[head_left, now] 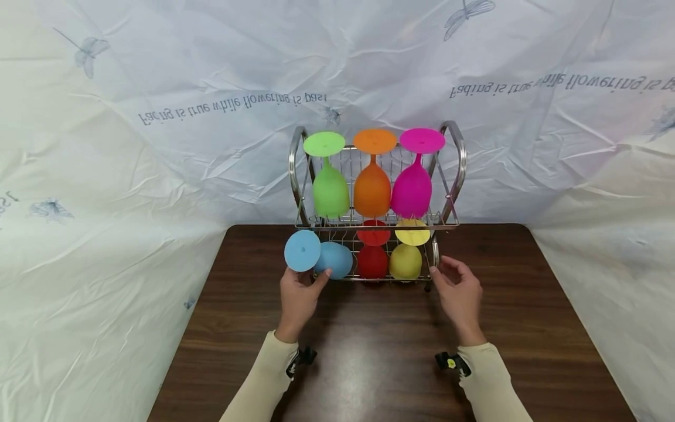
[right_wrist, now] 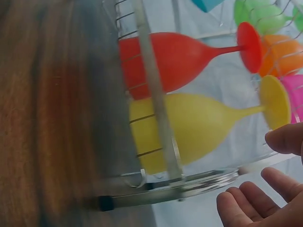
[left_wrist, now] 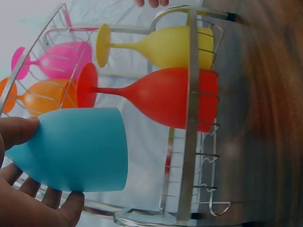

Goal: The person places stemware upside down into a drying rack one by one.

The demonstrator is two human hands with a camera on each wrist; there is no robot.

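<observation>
In the head view my left hand [head_left: 299, 298] grips a blue goblet [head_left: 335, 260] at the left end of the rack's lower tier. The goblet is tilted, its round foot toward the left. In the left wrist view its bowl [left_wrist: 80, 149] is held between thumb and fingers, beside the red goblet [left_wrist: 158, 97]. My right hand [head_left: 460, 293] is by the rack's right side, near the yellow goblet [right_wrist: 189, 132]. Nothing lies between its parted thumb and fingers. The red and yellow goblets stand upside down in the lower tier.
A two-tier metal dish rack [head_left: 457, 176] stands at the back of the dark wooden table [head_left: 358, 357]. Its upper tier carries upside-down green [head_left: 331, 190], orange [head_left: 372, 190] and magenta [head_left: 412, 190] goblets. Behind hangs a white printed sheet [head_left: 221, 53].
</observation>
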